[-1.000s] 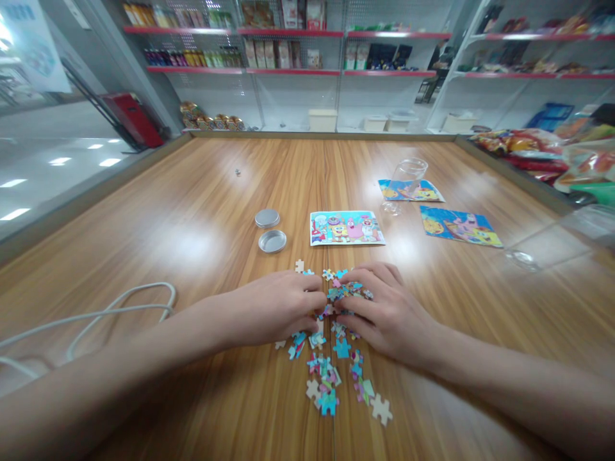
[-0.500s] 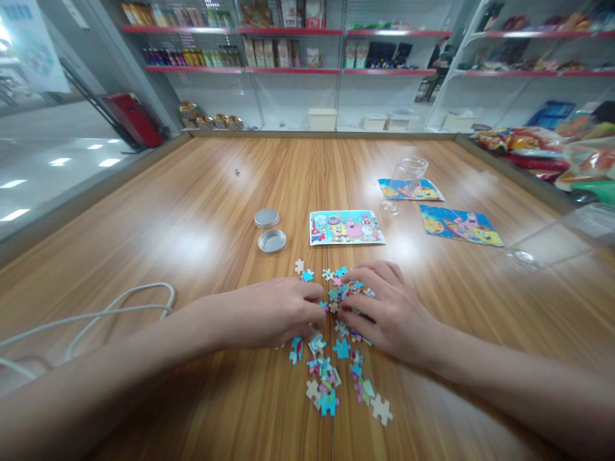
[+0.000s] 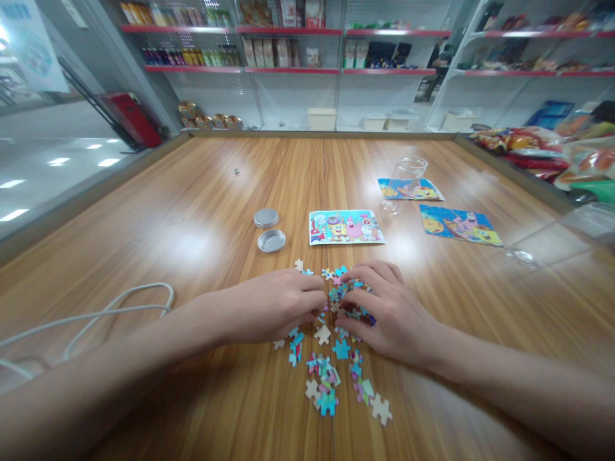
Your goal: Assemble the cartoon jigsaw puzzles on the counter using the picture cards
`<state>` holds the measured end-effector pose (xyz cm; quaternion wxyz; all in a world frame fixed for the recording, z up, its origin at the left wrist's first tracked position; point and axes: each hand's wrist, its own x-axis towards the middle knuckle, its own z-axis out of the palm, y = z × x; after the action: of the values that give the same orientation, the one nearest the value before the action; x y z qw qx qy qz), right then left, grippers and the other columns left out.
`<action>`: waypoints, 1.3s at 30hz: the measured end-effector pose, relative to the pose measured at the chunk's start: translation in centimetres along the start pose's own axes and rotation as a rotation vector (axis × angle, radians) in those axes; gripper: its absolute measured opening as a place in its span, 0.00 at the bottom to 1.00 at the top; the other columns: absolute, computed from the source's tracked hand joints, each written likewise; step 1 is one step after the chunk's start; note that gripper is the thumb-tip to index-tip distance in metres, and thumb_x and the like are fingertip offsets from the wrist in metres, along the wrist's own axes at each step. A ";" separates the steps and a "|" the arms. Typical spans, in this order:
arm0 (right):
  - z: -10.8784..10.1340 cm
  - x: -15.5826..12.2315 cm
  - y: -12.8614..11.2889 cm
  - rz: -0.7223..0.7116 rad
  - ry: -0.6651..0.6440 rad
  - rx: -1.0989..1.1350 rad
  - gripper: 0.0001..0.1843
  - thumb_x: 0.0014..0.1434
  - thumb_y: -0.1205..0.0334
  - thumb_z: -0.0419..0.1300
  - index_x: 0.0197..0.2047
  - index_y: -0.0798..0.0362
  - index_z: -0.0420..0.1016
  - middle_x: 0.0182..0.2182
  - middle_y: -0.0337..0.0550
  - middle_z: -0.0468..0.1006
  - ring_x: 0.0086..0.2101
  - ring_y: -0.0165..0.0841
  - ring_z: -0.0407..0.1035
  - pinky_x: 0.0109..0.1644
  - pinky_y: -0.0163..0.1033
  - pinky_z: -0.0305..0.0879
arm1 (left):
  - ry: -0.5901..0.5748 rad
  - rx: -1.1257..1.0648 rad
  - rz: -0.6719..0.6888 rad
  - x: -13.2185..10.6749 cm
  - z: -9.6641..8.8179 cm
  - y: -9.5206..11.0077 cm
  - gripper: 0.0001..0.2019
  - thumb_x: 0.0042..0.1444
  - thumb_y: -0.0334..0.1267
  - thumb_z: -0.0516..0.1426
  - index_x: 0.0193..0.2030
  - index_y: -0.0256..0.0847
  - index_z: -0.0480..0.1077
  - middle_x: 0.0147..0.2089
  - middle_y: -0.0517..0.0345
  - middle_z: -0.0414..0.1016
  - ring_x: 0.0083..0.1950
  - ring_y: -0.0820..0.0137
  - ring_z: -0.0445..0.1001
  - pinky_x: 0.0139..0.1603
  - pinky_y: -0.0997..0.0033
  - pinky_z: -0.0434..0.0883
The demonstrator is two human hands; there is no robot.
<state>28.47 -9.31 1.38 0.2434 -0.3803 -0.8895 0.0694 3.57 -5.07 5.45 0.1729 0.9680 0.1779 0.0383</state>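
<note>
A scatter of small coloured puzzle pieces (image 3: pixel 331 371) lies on the wooden table (image 3: pixel 192 230) in front of me. My left hand (image 3: pixel 269 306) rests palm down on the left side of the pile, fingers curled onto pieces. Facing it, my right hand (image 3: pixel 389 314) lies over the right side, its fingers bent and pressing on pieces (image 3: pixel 343 288) between the two hands. Whether either hand actually grips a piece is hidden. A cartoon picture card (image 3: pixel 346 227) lies just beyond the hands.
Two round metal lids (image 3: pixel 270 241) sit left of the card. A clear jar (image 3: pixel 408 173) lies on another card (image 3: pixel 410 189), with a third card (image 3: pixel 460 225) to the right. A white cable (image 3: pixel 96 317) loops at the left. Snack bags and shelves line the back and right.
Both hands shifted slightly among the pieces; the left moved a little away and back, and a few pieces near its fingers were pushed about.
</note>
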 end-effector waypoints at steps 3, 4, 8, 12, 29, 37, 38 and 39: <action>-0.2 0.0 -0.1 -0.003 -0.020 0.025 0.13 0.59 0.53 0.67 0.42 0.52 0.79 0.49 0.51 0.75 0.52 0.47 0.64 0.57 0.55 0.58 | -0.029 -0.003 -0.055 -0.2 -0.2 0.1 0.05 0.65 0.31 0.54 0.38 0.37 0.70 0.38 0.54 0.73 0.37 0.68 0.72 0.37 0.69 0.67; -0.2 0.0 -0.1 -0.009 -0.022 0.034 0.13 0.59 0.52 0.67 0.42 0.52 0.79 0.50 0.51 0.75 0.52 0.47 0.64 0.57 0.55 0.58 | -0.049 -0.008 -0.078 -0.2 -0.2 0.2 0.05 0.65 0.31 0.55 0.37 0.36 0.70 0.38 0.54 0.73 0.37 0.68 0.72 0.36 0.69 0.67; -0.3 0.1 -0.1 -0.021 -0.008 0.040 0.11 0.60 0.53 0.66 0.42 0.51 0.79 0.50 0.50 0.76 0.53 0.46 0.64 0.57 0.55 0.58 | -0.090 0.017 -0.140 0.0 0.3 0.1 0.05 0.65 0.33 0.55 0.37 0.36 0.70 0.37 0.54 0.74 0.37 0.67 0.74 0.37 0.68 0.68; -0.1 0.0 -0.1 -0.034 0.016 0.029 0.07 0.63 0.56 0.65 0.39 0.50 0.79 0.51 0.48 0.77 0.54 0.46 0.64 0.57 0.56 0.58 | 0.017 0.052 -0.108 0.3 0.6 0.4 0.06 0.67 0.33 0.54 0.39 0.36 0.70 0.39 0.53 0.74 0.37 0.67 0.73 0.36 0.68 0.68; 0.2 0.1 0.2 -0.050 0.077 0.055 0.05 0.65 0.64 0.62 0.36 0.52 0.77 0.48 0.46 0.79 0.52 0.43 0.66 0.56 0.52 0.60 | 0.018 -0.111 0.018 0.7 1.2 1.5 0.03 0.64 0.30 0.57 0.38 0.36 0.70 0.39 0.54 0.74 0.38 0.69 0.73 0.40 0.69 0.71; 0.0 0.1 -0.1 -0.027 0.035 0.009 0.06 0.64 0.63 0.61 0.42 0.50 0.81 0.48 0.49 0.76 0.51 0.44 0.65 0.56 0.54 0.59 | 0.076 0.035 0.029 0.5 1.4 1.2 0.03 0.65 0.33 0.58 0.41 0.36 0.69 0.41 0.53 0.75 0.40 0.68 0.72 0.42 0.68 0.69; -0.1 0.1 -0.1 -0.037 0.035 0.015 0.07 0.64 0.64 0.61 0.43 0.49 0.81 0.49 0.49 0.76 0.51 0.44 0.65 0.56 0.54 0.59 | 0.094 0.036 0.012 0.4 1.2 1.2 0.03 0.66 0.34 0.58 0.41 0.36 0.69 0.40 0.53 0.75 0.40 0.68 0.72 0.41 0.68 0.69; -0.1 0.0 -0.1 -0.048 0.036 0.020 0.07 0.64 0.64 0.61 0.42 0.48 0.82 0.49 0.48 0.76 0.52 0.44 0.64 0.56 0.54 0.58 | 0.106 0.043 -0.009 0.3 1.0 1.2 0.05 0.66 0.36 0.58 0.41 0.36 0.69 0.40 0.53 0.74 0.39 0.68 0.72 0.40 0.68 0.68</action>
<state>28.42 -9.37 1.52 0.2649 -0.3577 -0.8931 0.0658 4.36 -6.32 4.92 0.1424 0.9673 0.1919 0.0850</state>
